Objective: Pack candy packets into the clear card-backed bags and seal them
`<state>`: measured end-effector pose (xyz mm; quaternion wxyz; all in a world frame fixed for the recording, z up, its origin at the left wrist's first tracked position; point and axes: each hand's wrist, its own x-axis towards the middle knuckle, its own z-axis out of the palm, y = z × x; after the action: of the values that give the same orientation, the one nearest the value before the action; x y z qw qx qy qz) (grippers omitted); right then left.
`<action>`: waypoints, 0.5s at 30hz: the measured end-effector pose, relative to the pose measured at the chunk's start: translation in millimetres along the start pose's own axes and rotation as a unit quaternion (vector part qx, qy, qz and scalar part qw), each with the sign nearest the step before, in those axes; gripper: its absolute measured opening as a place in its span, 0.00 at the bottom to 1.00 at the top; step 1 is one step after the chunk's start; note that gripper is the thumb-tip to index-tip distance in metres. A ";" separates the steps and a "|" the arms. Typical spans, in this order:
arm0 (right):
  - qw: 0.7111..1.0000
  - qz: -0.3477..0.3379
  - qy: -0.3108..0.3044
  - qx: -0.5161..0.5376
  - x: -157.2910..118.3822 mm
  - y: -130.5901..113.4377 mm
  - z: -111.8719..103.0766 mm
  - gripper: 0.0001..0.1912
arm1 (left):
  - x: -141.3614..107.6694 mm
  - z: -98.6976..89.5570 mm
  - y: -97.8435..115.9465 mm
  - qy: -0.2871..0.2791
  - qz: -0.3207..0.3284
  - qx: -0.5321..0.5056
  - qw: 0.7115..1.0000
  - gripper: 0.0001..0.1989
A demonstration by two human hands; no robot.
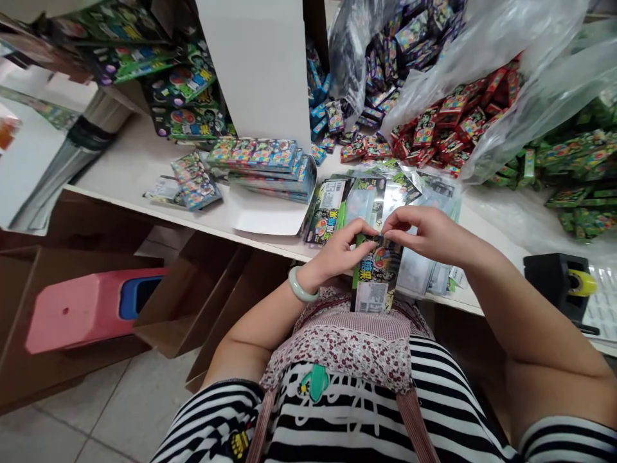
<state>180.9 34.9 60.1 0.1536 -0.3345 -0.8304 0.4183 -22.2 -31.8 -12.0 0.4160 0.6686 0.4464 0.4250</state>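
My left hand (348, 247), with a pale green bangle at its wrist, is closed in a pinch on a black-and-green printed candy package (378, 270). The package hangs over the table's front edge against my apron. At its upper edge my right hand (421, 235) pinches too, its fingertips almost meeting the left ones. Whether anything small sits between the fingertips is hidden. Under and behind both hands lies a pile of similar flat packages (330, 209), some with clear plastic parts.
Left of the pile, stacked strips of small candy boxes (270, 161) stand in a white tray (265, 215). Loose red boxes (448, 128), purple boxes (385, 64) and green boxes (573, 173) lie behind in plastic bags. A black tape dispenser (554, 283) is at right; a pink stool (91, 305) below left.
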 end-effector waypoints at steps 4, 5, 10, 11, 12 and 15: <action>0.999 -0.001 -0.032 -0.002 7.5 7.1 4.1 0.08 | -0.9 4.5 6.3 0.004 -0.013 0.004 1.000 0.04; 1.000 -0.001 -0.031 -0.003 8.3 9.2 5.0 0.08 | -0.9 5.2 6.8 0.004 -0.017 0.000 1.000 0.04; 0.999 0.004 -0.034 -0.013 12.4 16.1 3.1 0.05 | 0.8 8.8 8.7 0.022 -0.016 -0.018 0.999 0.10; 0.999 0.003 -0.032 -0.015 13.4 16.8 2.1 0.05 | 1.5 9.7 9.1 0.024 -0.017 -0.018 0.999 0.11; 0.999 0.003 -0.032 -0.015 14.4 17.4 1.1 0.06 | 2.2 10.6 9.4 0.025 -0.018 -0.019 0.999 0.12; 0.999 -0.001 -0.038 -0.018 16.8 19.1 -0.7 0.08 | 4.0 13.2 9.1 0.026 -0.020 -0.020 0.999 0.13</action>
<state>177.1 55.0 44.9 0.1165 -0.3205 -0.8431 0.4159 -6.6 -32.6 -6.5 0.4259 0.6396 0.4614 0.4434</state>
